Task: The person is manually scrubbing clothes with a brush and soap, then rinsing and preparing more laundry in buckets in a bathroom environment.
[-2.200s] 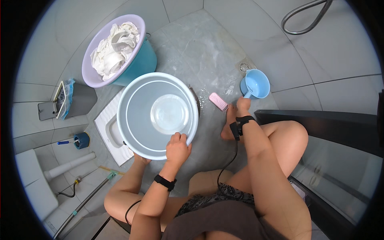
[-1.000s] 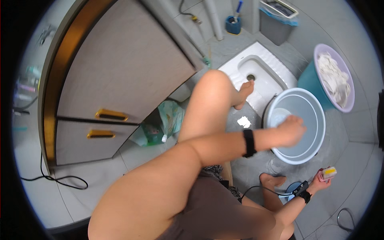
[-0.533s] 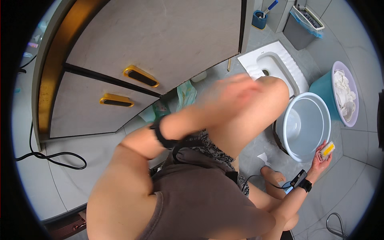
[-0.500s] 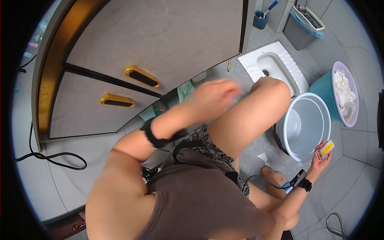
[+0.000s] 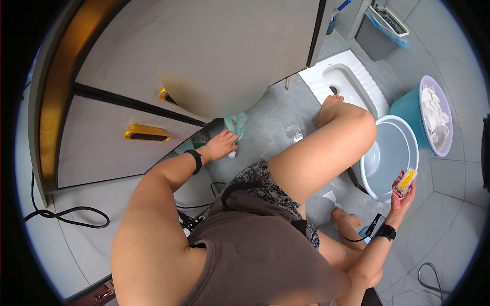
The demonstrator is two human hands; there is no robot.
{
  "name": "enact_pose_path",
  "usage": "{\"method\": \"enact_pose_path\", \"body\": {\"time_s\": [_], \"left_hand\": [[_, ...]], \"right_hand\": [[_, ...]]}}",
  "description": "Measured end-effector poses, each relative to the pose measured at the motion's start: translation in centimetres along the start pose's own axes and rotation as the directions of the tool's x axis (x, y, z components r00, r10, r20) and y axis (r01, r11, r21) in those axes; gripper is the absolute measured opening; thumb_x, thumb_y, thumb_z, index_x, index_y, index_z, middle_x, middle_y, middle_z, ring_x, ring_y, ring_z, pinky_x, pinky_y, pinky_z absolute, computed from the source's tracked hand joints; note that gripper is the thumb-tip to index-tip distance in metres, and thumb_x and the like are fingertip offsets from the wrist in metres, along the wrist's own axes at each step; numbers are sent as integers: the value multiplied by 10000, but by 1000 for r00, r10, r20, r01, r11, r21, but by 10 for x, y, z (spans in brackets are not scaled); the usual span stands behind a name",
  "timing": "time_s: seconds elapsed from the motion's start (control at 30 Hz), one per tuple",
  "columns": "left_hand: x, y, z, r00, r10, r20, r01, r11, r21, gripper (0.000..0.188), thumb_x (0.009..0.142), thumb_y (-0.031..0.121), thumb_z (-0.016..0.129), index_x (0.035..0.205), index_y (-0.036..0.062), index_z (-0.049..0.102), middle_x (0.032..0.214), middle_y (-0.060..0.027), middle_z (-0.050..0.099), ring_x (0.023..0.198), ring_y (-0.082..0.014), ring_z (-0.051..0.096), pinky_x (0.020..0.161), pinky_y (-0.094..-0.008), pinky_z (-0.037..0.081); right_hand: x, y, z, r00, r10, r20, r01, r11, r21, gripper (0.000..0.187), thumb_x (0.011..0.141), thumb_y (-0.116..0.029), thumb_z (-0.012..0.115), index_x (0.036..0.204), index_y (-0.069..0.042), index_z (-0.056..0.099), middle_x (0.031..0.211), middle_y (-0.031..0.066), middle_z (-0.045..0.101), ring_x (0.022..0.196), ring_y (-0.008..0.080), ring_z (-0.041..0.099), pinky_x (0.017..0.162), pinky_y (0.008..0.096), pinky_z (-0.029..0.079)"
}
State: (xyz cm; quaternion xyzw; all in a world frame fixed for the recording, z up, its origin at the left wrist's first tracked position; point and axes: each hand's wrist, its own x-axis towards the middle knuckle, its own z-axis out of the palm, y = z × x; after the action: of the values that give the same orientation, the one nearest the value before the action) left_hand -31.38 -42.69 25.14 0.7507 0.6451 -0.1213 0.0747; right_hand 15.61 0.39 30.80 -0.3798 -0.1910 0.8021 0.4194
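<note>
My right hand (image 5: 403, 200) grips a scrub brush (image 5: 407, 182), its white and yellow bristles turned upward, at the near rim of a pale blue basin (image 5: 393, 153). On the left, my left hand (image 5: 221, 146) is down beside the cabinet's lower edge. Its fingers curl over something mostly hidden beneath them; a small white piece (image 5: 232, 154) shows under the fingertips. Just beyond them lies a green plastic packet (image 5: 236, 124).
A teal bucket (image 5: 406, 109) with a lilac rim holds white cloth (image 5: 435, 120). Behind the basin is a white squat toilet (image 5: 352, 81), with a grey bin (image 5: 377, 38) farther back. A grey cabinet (image 5: 115, 148) with yellow handles borders the left; a black cable (image 5: 81, 209) lies near it.
My left hand has swung left and down from over my thigh to beside the green packet. My right hand keeps the brush near the basin rim, its bristles turned more upward.
</note>
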Motion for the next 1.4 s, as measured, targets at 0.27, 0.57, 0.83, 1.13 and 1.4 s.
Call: {"method": "enact_pose_path", "body": {"time_s": [0.27,0.57,0.83,1.13,1.4], "left_hand": [[45,-12,27,952,18,304,-25,999,21,103,753,183,520,834,135,562,875,-42,562,912,-201,524,848,-393,363],[130,-40,-53,745,-624,-236,465,739,-487,174,762,140,568,903,47,525,886,-130,560,847,-336,533,707,-423,441],[293,-9,-147,625,-525,-578,326,848,-419,208,766,172,585,926,67,502,853,-115,558,774,-328,555,625,-437,444],[381,39,-359,564,-212,-798,-29,961,-275,194,753,195,595,930,115,587,854,-93,605,733,-297,579,608,-381,463],[403,69,-514,675,-48,-737,-286,903,-321,379,796,366,608,1005,49,607,826,-53,615,709,-101,565,646,-242,448]], "right_hand": [[2,5,-8,999,23,-39,-22,1000,20,429,829,-212,507,1214,-52,406,1131,181,503,888,249,557,734,336,498],[-4,4,-12,997,-14,-74,14,1000,1,396,820,-233,517,1163,-47,446,1015,151,567,811,229,583,665,322,509],[-9,-13,-24,990,-113,-88,115,993,25,381,822,-234,518,1147,-46,457,966,121,585,777,218,593,637,321,507],[-7,-11,-155,431,-480,-764,588,792,-166,281,810,-233,526,998,-24,522,826,64,560,710,193,556,592,343,456],[-45,97,-113,386,-174,-906,-478,802,-358,567,733,-243,633,1157,66,417,1102,222,511,983,323,519,814,377,423]]}}
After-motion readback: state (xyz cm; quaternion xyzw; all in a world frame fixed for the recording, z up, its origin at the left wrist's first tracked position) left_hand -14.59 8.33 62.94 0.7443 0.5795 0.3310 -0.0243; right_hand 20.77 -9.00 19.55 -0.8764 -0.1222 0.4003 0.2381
